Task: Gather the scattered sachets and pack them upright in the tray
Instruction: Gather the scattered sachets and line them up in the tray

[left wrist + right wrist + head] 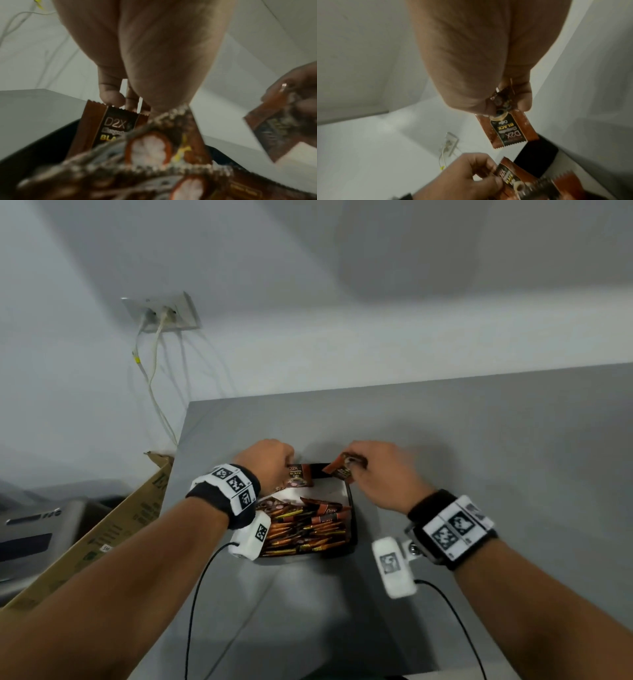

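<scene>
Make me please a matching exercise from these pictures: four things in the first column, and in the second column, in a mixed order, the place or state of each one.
Column one:
1. left hand
2. right hand
3. black tray
4. cardboard box

Column two:
A. stands on the grey table, part filled with sachets
B. holds a sachet above the far right corner of the tray
C. open, left of the table
D. pinches the top edge of a sachet standing at the far left of the tray

Pairs: 1-D, 2-B, 3-A, 4-C
</scene>
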